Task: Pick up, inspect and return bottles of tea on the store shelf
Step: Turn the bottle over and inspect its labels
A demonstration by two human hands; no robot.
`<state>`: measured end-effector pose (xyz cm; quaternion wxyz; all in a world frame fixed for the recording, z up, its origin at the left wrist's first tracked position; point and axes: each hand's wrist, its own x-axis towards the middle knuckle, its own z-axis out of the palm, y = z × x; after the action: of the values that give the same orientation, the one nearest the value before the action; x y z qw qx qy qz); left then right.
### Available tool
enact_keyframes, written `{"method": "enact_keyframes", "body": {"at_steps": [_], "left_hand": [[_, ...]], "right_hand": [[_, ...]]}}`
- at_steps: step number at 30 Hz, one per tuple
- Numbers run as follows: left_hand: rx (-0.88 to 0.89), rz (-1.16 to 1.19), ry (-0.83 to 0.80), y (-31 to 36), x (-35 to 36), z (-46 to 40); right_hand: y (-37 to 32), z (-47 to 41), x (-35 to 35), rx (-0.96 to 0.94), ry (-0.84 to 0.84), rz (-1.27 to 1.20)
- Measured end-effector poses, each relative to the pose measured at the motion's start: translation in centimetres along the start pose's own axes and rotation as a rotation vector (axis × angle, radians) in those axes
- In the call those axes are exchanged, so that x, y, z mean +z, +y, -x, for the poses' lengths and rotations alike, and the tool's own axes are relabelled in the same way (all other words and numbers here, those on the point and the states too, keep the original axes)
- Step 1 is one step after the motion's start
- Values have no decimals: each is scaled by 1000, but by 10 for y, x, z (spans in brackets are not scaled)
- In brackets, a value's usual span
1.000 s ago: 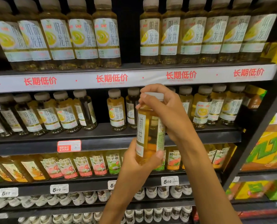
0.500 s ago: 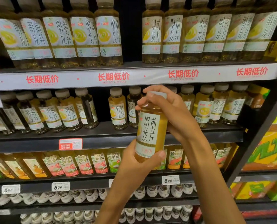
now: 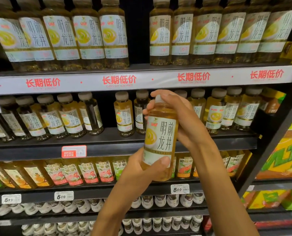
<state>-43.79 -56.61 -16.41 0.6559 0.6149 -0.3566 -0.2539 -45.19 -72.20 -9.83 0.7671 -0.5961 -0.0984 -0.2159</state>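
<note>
I hold a bottle of golden tea upright in front of the middle shelf, its white label with black characters and a yellow cup picture facing me. My left hand grips the bottle's base from below, thumb across the lower label. My right hand wraps around the cap and shoulder from the right, hiding most of the pale cap. Behind the bottle, the middle shelf carries a row of the same small tea bottles, with a gap behind my hands.
The top shelf holds large bottles of the same tea above a white price strip with red characters. Below are fruit tea bottles, price tags and white-capped bottles. Green and yellow cartons fill the right-hand bay.
The bottle has turned in my hands: a second ago its label edge faced me, now the front label with the cup picture faces me. Both hands kept their hold.
</note>
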Motion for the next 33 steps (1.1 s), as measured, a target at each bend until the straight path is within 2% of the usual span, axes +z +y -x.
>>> {"method": "enact_keyframes", "body": {"at_steps": [3,6,11,15,20,22,29,33], "left_hand": [[38,-34,38,-2,4,-1],[-16,33,-37,-6,1,0],[-36,59,-186,0,-3,-1],[-32,121,-138,2,1,-1],[-21,57,-33,9,6,-1],[-26,25,-14,7,7,-3],[-86,79,-207,8,-5,1],[-87,71,-155,5,-10,0]], "right_hand": [[1,-4,2,8,23,65],[-2,-5,3,0,-2,71],[-6,-6,5,46,-123,-123],[-2,-7,4,61,-102,-156],[0,-1,-3,40,14,41],[0,0,-2,31,23,48],[-6,1,1,24,-12,-100],[-5,3,4,-15,-22,-54]]}}
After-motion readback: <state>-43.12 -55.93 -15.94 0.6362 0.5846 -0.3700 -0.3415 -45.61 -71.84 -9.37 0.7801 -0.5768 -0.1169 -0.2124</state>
